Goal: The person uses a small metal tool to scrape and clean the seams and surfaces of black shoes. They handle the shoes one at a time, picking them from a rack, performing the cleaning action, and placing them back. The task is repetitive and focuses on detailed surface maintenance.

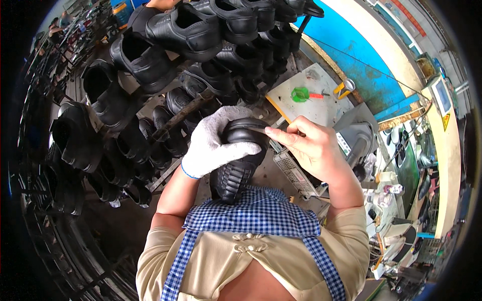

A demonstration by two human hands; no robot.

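A black shoe (236, 173) is held up in front of my chest, its ridged sole turned partly toward me. My left hand (213, 143), in a white knit glove with a blue cuff, is closed around one end of it, thumb across the side. Bare and pinched, my right hand (311, 145) holds a thin blade-like tool (258, 130) against the shoe's edge, near the gloved fingers. Most of that tool is hidden by my fingers, so its exact kind cannot be told.
Racks with many black shoes (188, 30) fill the left and far side, close to my left arm. Beyond my right hand is a white-topped table (321, 108) with a green container (300, 94) and a yellow-and-white roll (344, 89). A grey crate (296, 173) stands beside my right forearm.
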